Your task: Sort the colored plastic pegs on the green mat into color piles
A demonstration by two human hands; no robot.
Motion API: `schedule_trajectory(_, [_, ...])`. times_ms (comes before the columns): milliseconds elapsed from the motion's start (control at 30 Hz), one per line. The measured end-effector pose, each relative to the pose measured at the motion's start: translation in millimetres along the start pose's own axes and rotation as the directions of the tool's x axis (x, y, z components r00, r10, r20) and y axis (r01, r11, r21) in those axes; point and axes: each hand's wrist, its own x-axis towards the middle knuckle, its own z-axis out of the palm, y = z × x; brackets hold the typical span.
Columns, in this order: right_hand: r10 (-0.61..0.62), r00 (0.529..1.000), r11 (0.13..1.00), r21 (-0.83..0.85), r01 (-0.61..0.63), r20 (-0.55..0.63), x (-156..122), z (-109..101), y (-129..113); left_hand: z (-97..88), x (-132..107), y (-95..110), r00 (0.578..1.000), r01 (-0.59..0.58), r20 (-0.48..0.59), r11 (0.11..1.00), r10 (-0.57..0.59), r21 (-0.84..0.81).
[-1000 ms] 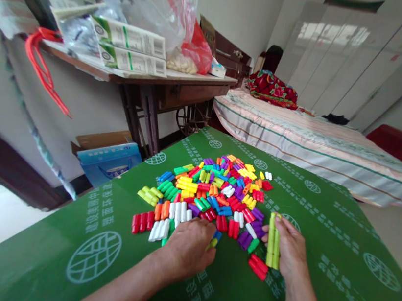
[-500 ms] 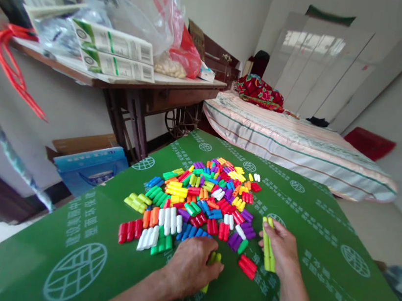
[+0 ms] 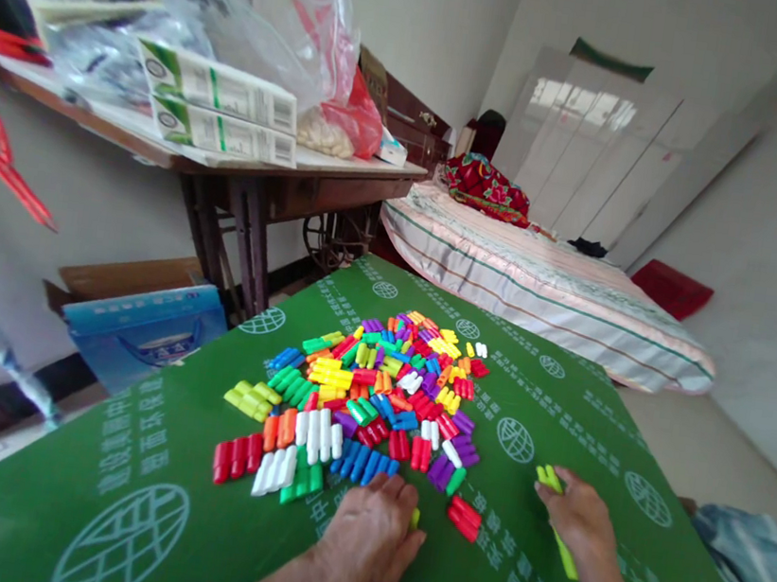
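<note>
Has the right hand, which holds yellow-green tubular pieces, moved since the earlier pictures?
Yes: the right hand has moved rightward and slightly lower in view, away from the pale round globe printed on the glossy green tabletop.

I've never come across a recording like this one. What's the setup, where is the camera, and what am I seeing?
There is no machine here: a person works with two bare hands. The camera is worn on the head, looking forward and down. On the green surface lies a spread of small tube-like pieces in many colours, many joined side by side. The right hand holds yellow-green pieces. The left hand is curled near a blue row; yellow-green shows by its fingers, but its grip is mostly hidden. Beyond are a bed and a side table.
</note>
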Motion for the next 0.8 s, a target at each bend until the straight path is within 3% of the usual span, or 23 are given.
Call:
schedule_trajectory(133, [0.034,0.999,0.981,-0.193,-0.028,0.027,-1.8,-14.3,18.9,1.7,-0.1,0.4,1.0,0.0,-0.011,1.0,0.0,-0.004])
schedule_trajectory(300, [0.164,0.985,0.952,-0.27,-0.145,0.047,-9.2,-23.5,28.8,3.0,0.1,1.1,1.0,0.008,-0.013,1.0,-0.008,0.001])
schedule_trajectory(467, [0.219,0.975,0.932,-0.302,-0.199,0.034,-17.2,-28.3,27.3,6.7,1.2,-0.4,1.0,0.012,-0.028,1.0,-0.011,0.008])
schedule_trajectory(800, [0.265,0.951,0.911,-0.28,-0.302,-0.161,-26.1,-35.3,28.2,8.3,6.0,-3.8,0.998,0.002,-0.066,1.0,-0.002,0.002])
